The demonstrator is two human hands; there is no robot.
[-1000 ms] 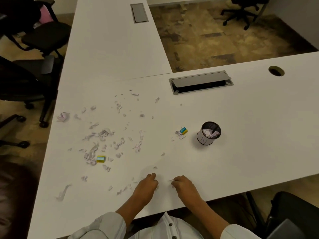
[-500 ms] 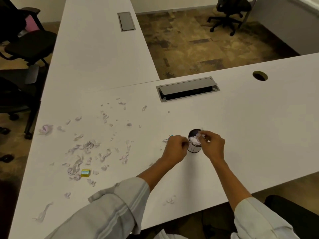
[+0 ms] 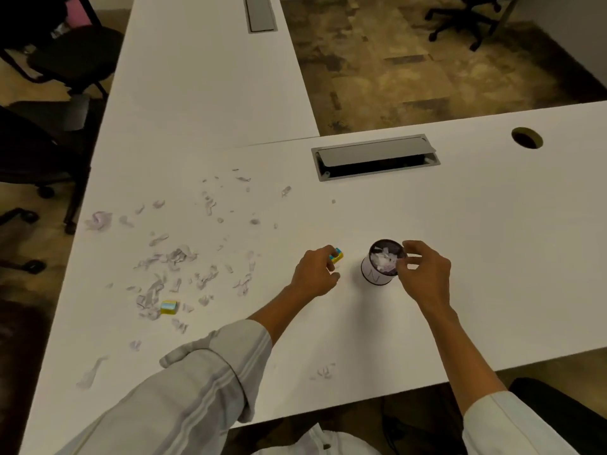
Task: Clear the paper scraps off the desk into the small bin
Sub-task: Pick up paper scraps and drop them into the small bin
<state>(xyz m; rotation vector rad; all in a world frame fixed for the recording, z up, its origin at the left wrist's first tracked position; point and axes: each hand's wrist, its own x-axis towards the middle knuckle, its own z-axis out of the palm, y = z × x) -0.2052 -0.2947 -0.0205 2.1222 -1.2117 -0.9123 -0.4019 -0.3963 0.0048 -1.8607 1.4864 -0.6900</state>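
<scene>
Presently, paper scraps [image 3: 174, 261] are lying scattered left of the left hand [image 3: 315, 274], the nearer one, whose fingers are curling closed, contents indiscernible. Right hand [image 3: 423, 274] is hovering, fingers loosely spread, over the small bin [image 3: 374, 274].

The white surface [image 3: 492, 257] carries a small bin [image 3: 381, 267] between the fingers, paper scraps [image 3: 177, 257] and two coloured blocks [image 3: 169, 307] left of them.

Bin [image 3: 381, 269] flanked close: left hand [image 3: 313, 274] plus yellow-blue block [image 3: 337, 255] left, right hand [image 3: 425, 274] at right rim. Tabletop [image 3: 492, 257] beyond bin bare up to cable hatch [image 3: 374, 157]. Scraps [image 3: 177, 257] litter far left.
</scene>
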